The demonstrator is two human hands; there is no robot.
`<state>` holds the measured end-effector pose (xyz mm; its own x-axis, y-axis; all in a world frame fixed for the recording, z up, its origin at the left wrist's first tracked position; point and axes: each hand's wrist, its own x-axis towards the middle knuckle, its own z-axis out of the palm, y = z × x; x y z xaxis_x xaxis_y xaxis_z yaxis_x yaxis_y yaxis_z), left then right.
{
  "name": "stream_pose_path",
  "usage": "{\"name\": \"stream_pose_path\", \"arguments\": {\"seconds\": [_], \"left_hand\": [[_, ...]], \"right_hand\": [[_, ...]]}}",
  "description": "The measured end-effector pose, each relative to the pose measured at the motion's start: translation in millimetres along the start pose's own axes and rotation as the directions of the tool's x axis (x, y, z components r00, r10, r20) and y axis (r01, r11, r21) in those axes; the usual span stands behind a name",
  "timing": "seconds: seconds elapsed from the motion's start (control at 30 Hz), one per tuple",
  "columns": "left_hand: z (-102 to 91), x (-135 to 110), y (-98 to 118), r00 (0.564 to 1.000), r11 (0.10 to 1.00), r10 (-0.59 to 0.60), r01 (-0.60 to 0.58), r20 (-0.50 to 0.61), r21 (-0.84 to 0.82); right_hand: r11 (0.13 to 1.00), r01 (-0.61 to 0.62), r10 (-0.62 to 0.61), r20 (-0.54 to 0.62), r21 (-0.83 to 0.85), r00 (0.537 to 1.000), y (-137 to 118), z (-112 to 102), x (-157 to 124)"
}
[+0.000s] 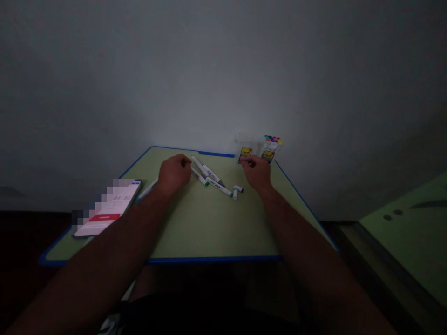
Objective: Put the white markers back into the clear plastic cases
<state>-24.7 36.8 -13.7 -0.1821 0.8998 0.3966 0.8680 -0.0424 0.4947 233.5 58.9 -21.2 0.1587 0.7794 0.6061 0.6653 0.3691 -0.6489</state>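
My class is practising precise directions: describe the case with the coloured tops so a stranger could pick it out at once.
Find the blue-edged table and look toward its far right corner. There, just beyond the person's right hand, stands a clear case. Unlike the similar case on its left, it shows a bright cluster of many colours at its top.

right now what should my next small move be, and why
I'd probably use your left hand to pinch the green-ended marker beside it: it looks within easy reach, while your right hand shows in front of a clear case holding markers with coloured ends. Whether either grip already holds something is unclear.
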Motion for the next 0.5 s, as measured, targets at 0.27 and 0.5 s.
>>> {"name": "stream_pose_path", "arguments": {"seconds": [0.27, 0.5], "left_hand": [[-24.5, 12, -21, 0.986, 0.949, -0.073, 0.021, 0.152, 0.315], [-20.7, 17, -25, 0.913, 0.882, -0.172, -0.024, 0.370, 0.471]], "right_hand": [[0.995, 0.074, -0.072, 0.037, -0.062, 0.997, 3, 1, -3], [0.984, 0.130, -0.117, 0.104, -0.120, 0.988, -3, 2, -7]]}}
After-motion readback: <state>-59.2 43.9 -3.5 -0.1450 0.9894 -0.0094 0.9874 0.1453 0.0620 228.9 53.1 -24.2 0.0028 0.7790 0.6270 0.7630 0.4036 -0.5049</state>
